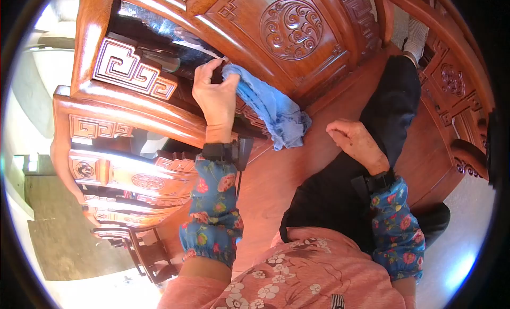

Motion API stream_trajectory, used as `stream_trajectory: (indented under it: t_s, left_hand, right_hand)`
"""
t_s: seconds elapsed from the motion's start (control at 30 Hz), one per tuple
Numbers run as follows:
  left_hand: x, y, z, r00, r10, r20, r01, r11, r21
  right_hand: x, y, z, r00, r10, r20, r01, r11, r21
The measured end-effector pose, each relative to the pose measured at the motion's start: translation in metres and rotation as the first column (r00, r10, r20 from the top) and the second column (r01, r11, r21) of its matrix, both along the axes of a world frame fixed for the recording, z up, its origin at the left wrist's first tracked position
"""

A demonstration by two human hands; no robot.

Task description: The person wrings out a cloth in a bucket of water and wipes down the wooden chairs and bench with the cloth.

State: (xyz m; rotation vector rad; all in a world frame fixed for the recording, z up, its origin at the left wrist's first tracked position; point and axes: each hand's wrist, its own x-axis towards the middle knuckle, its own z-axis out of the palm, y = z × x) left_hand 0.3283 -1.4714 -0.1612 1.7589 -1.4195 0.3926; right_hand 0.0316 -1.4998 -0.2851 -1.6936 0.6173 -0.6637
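My left hand (215, 99) is raised at the carved back of a glossy reddish-brown wooden bench, thumb and fingers bent in a pinch. A crumpled blue cloth (273, 107) hangs from it, draped down the backrest towards the seat. Just left of the fingers is an opening beside a carved fretwork piece (133, 70). My right hand (361, 144) hovers over the seat near my leg, its fingers curled in loosely. Nothing shows in it.
A round carved medallion (291, 28) decorates the back panel. The wooden seat (276, 176) stretches beneath me, and a carved armrest (451, 78) stands at the right. More carved wooden furniture (143, 181) is at the left. My black-trousered leg (390, 104) extends across the seat.
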Motion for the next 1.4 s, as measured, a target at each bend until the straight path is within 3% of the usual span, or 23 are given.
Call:
stream_trajectory:
  t_s: [0.27, 0.7, 0.77, 0.83, 0.9, 0.93, 1.07, 1.3, 1.37, 1.4]
  left_hand:
    - [-0.012, 0.008, 0.000, 0.989, -0.073, -0.129, 0.074, 0.997, 0.008]
    - [-0.003, 0.001, -0.005, 0.989, -0.093, -0.116, 0.085, 0.994, -0.075]
    - [-0.007, 0.000, -0.011, 0.979, -0.095, -0.180, 0.062, 0.982, -0.179]
    - [-0.003, 0.011, -0.023, 0.964, -0.057, -0.259, 0.022, 0.990, -0.137]
    - [-0.004, 0.024, -0.043, 0.921, -0.066, -0.383, -0.052, 0.955, -0.291]
    - [-0.009, 0.037, -0.051, 0.904, -0.053, -0.425, -0.034, 0.980, -0.194]
    - [-0.012, 0.061, -0.080, 0.856, -0.115, -0.505, 0.026, 0.983, -0.180]
    - [-0.003, 0.037, -0.089, 0.682, -0.124, -0.721, -0.015, 0.983, -0.184]
    - [-0.005, 0.031, -0.092, 0.541, -0.246, -0.804, -0.015, 0.953, -0.301]
    - [-0.005, 0.030, -0.091, 0.538, -0.244, -0.807, -0.017, 0.954, -0.299]
  right_hand:
    - [0.004, -0.003, 0.001, 1.000, 0.008, -0.024, -0.008, 1.000, -0.003]
    - [0.002, -0.002, -0.001, 0.999, -0.002, -0.033, 0.002, 1.000, -0.002]
    - [0.002, 0.000, 0.000, 0.999, -0.003, -0.040, 0.004, 1.000, 0.023]
    - [0.000, 0.000, -0.002, 0.999, -0.015, -0.051, 0.017, 0.999, 0.045]
    - [0.002, 0.000, -0.007, 0.999, -0.044, -0.004, 0.044, 0.999, 0.012]
    - [0.001, -0.001, -0.006, 0.999, -0.048, -0.006, 0.048, 0.999, 0.011]
    - [0.003, -0.001, -0.001, 0.997, -0.007, -0.071, 0.010, 0.999, 0.050]
    - [0.006, -0.001, -0.004, 0.997, -0.003, -0.077, 0.008, 0.998, 0.062]
    - [0.006, -0.001, -0.001, 0.997, -0.013, -0.074, 0.017, 0.998, 0.055]
    - [0.005, -0.001, 0.000, 0.998, -0.016, -0.068, 0.019, 0.999, 0.048]
